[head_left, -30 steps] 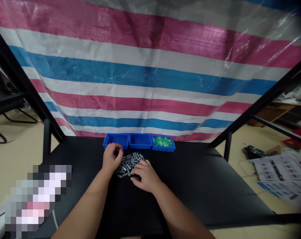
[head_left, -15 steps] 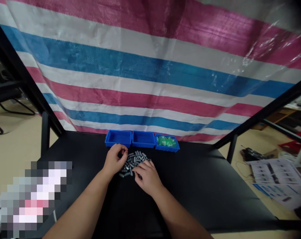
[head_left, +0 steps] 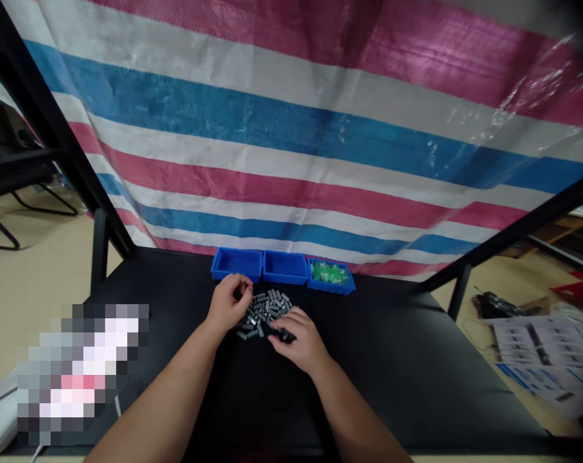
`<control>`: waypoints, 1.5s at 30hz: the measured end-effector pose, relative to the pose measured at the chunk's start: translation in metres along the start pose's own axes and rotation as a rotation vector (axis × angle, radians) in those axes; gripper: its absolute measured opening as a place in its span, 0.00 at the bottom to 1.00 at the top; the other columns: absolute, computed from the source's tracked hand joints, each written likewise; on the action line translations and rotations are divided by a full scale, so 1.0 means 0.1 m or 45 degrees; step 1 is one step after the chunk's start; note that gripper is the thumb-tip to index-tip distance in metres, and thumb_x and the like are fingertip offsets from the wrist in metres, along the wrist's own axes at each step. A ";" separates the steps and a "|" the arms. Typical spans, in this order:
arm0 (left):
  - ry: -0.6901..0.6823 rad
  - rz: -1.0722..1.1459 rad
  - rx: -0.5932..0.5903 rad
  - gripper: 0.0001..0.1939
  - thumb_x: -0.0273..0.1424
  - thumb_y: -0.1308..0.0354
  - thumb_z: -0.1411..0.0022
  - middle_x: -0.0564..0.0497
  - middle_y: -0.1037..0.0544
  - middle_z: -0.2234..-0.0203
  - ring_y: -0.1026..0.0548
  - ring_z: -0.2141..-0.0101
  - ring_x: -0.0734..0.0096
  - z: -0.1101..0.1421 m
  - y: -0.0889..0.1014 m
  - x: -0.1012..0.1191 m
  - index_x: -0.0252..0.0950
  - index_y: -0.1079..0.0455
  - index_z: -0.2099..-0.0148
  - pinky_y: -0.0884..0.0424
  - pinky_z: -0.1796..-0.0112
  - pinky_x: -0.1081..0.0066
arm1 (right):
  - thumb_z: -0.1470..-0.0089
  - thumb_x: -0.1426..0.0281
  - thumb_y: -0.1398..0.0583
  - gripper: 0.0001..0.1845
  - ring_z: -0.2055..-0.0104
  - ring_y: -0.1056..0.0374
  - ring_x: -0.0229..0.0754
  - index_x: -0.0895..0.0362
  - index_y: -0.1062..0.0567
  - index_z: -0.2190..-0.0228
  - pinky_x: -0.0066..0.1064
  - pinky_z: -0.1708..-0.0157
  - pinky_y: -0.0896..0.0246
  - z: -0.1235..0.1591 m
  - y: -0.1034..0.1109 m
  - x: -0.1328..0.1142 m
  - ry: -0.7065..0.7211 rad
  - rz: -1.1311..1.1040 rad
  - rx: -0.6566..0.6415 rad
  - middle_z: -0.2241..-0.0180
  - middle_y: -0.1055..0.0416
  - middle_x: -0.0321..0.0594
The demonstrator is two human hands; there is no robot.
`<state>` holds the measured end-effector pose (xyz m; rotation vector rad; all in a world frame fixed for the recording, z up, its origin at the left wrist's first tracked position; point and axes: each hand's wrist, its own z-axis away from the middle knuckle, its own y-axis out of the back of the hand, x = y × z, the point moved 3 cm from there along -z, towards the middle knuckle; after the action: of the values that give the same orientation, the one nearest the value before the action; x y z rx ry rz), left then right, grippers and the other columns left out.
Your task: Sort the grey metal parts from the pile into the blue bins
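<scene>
A heap of small grey cylinders lies on the black table, between and partly under my two hands. My left hand is closed at the heap's left edge, its thumb and index finger curled towards each other just in front of the blue bins. Whatever is in that pinch is too small to make out. On the heap's right side, my right hand is curled with the palm turned inwards. Dark grey cylinders show between its thumb and fingers; the fingers partly hide them.
Three blue bins stand behind the heap: a left bin, a middle bin and a right bin with green-and-white pieces. A striped sheet hangs behind. A blurred-out object lies at left, papers at right.
The right hand's thumb and fingers have parted slightly, and dark cylinders now show between them. My left hand keeps its pinch near the heap. The whole view has shifted a little.
</scene>
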<state>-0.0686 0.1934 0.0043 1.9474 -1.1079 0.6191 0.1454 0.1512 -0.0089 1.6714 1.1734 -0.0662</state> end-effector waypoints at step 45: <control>0.367 -0.030 -0.313 0.08 0.35 0.44 0.39 0.57 0.31 0.78 0.34 0.76 0.74 0.02 -0.19 -0.31 0.38 0.28 0.61 0.39 0.72 0.74 | 0.49 0.77 0.37 0.03 0.72 0.31 0.34 0.57 0.24 0.71 0.26 0.71 0.39 -0.23 0.49 0.89 -0.516 -0.164 -0.356 0.68 0.28 0.38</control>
<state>-0.0670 0.2122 -0.0267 1.6021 -0.9312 0.6915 0.2153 0.2280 -0.0127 1.2622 0.9309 -0.2947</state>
